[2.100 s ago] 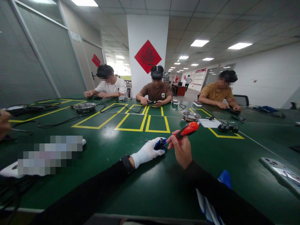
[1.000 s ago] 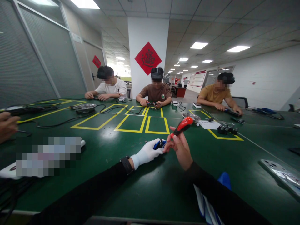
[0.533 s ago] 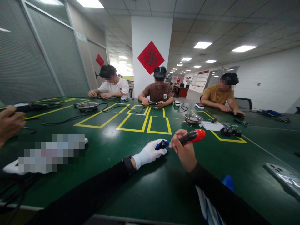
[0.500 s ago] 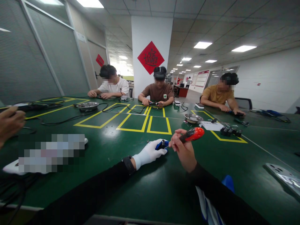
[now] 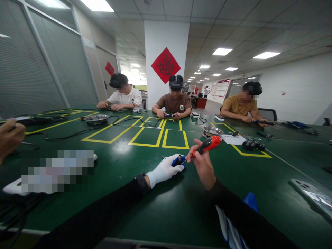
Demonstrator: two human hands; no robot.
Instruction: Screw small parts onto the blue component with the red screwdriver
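My left hand (image 5: 166, 167), in a white glove with blue on the palm side, is closed around a small dark part with a metal cylinder (image 5: 180, 158) standing up from it. Most of that part is hidden by the glove, so its kind is unclear. My bare right hand (image 5: 202, 164) grips a red and black screwdriver (image 5: 209, 144) near the front of its handle. The handle slants up to the right, while the thin shaft points down-left to the part. Whether the tip touches it cannot be made out.
A white and blue glove (image 5: 228, 226) lies under my right forearm. A phone (image 5: 313, 197) rests at right, a blurred-out white object (image 5: 59, 173) at left. Farther off are metal bowls (image 5: 213, 131), black clips (image 5: 254, 144), paper (image 5: 232, 139) and cables. Co-workers sit across; another person's hand (image 5: 11, 138) shows at left.
The screwdriver handle has tipped lower and shifted slightly left with my right hand, showing more of its red collar. My left hand has stayed in place. The view has shifted slightly.
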